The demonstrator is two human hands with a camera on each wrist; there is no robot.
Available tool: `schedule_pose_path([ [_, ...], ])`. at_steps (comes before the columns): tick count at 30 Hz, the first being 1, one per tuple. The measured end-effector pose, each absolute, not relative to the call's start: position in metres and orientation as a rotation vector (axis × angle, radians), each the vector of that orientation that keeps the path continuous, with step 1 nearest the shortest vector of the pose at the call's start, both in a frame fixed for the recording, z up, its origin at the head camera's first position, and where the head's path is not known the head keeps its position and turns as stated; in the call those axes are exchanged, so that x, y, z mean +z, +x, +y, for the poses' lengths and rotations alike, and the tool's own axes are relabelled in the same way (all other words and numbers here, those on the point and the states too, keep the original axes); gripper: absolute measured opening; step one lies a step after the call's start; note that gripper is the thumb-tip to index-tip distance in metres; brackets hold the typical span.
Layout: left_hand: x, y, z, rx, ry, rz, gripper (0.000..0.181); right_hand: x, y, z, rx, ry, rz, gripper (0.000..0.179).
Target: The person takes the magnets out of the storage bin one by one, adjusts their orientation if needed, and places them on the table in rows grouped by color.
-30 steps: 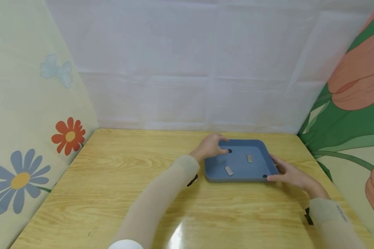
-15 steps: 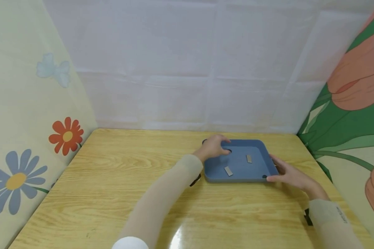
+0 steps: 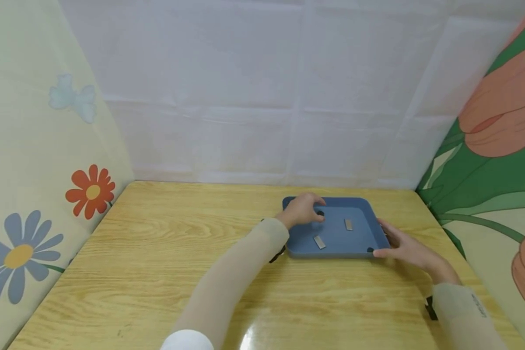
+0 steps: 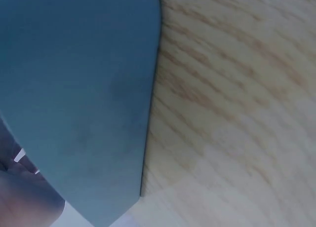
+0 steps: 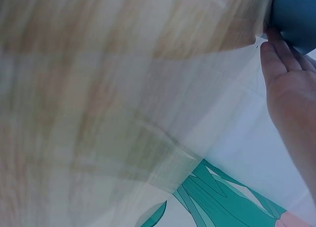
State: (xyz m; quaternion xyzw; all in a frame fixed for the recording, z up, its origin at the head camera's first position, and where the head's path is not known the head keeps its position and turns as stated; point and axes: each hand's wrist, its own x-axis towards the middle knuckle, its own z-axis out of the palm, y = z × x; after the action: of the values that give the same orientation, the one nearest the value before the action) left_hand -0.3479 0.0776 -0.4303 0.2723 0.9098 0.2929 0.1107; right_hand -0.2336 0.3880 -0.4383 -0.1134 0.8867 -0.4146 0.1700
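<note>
A shallow blue tray (image 3: 332, 254) sits on the wooden table, right of centre. Inside it lie two small grey rectangular pieces (image 3: 348, 224) and two small round black pieces, one near the middle back (image 3: 321, 213) and one at the near right corner (image 3: 370, 250). My left hand (image 3: 301, 210) reaches over the tray's left wall, its thumb and fingers spread apart beside the farther black piece. In the left wrist view the tray's outer wall (image 4: 94, 103) hides most of that hand. At the near right corner my right hand (image 3: 404, 248) holds the tray, thumb at the rim and fingers along the outer right wall.
The wooden table (image 3: 170, 253) extends left and toward the front. A white sheet (image 3: 227, 97) hangs behind it. Flower-printed panels stand on the left (image 3: 22, 160) and on the right (image 3: 498, 194).
My left hand has moved slightly right and toward me over the tray, closer around the farther black piece. The right hand stays at the tray's corner.
</note>
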Motion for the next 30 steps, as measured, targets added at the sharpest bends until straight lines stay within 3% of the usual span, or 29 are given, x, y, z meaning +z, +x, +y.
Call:
schedule_pose_path([
  [30, -0.458, -0.36, 0.09, 0.779, 0.871, 2.728, 0.039, -0.437, -0.232, 0.388, -1.101, -0.351, 2.579, 0.099],
])
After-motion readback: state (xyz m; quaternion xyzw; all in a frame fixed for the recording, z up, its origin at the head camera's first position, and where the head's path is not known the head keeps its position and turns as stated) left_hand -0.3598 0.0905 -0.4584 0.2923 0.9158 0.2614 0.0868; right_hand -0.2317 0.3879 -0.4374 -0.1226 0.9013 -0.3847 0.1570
